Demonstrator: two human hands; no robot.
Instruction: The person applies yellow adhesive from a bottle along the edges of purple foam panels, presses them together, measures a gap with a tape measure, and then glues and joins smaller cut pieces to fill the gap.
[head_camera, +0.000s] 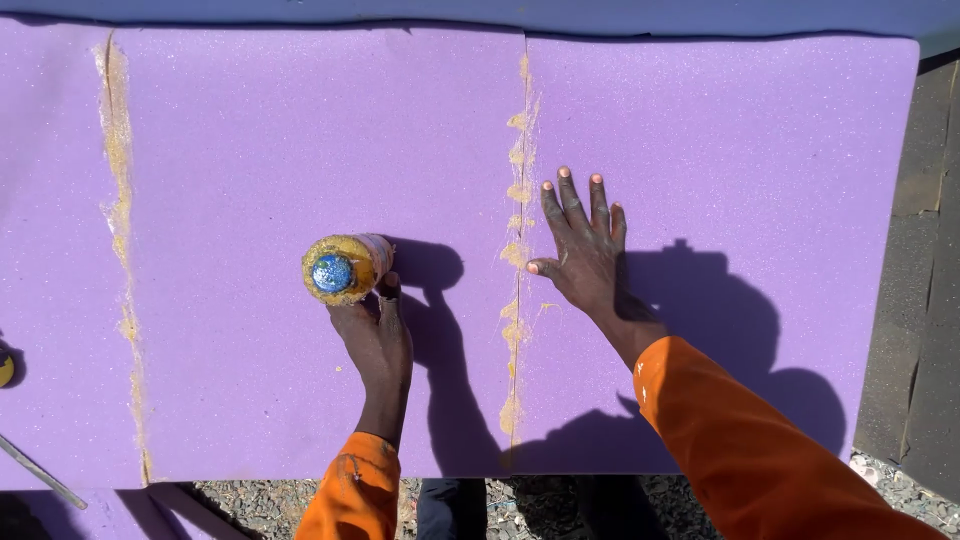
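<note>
Seen from above, a person in orange sleeves works over a broad sheet of purple foam (300, 150) laid flat in strong sunlight. The left hand (375, 340) is wrapped around a small glue-crusted bottle (348, 267), gripping it from the near side so that its blue cap faces up toward the camera; the bottle sits over the middle panel of the foam, left of the central seam. Its yellow-brown coating hides most of the body, so whether the base rests on the foam or hovers just above it cannot be told from this angle.

The right hand (585, 245) lies flat on the foam with fingers spread, holding nothing, its thumb tip just beside the central seam (516, 250). That seam runs from far to near and is beaded with lumps of dried yellowish glue. The two hands are apart, one on either side of this seam.

A second glue-stained seam (122, 240) runs the same way near the left edge of the sheet. Both arms throw dark shadows to the right across the foam. At the near edge, gravel (250, 500) shows below the sheet, and a thin metal rod (40, 470) lies at the near left corner. A dark paved strip (925, 300) borders the foam on the right.
</note>
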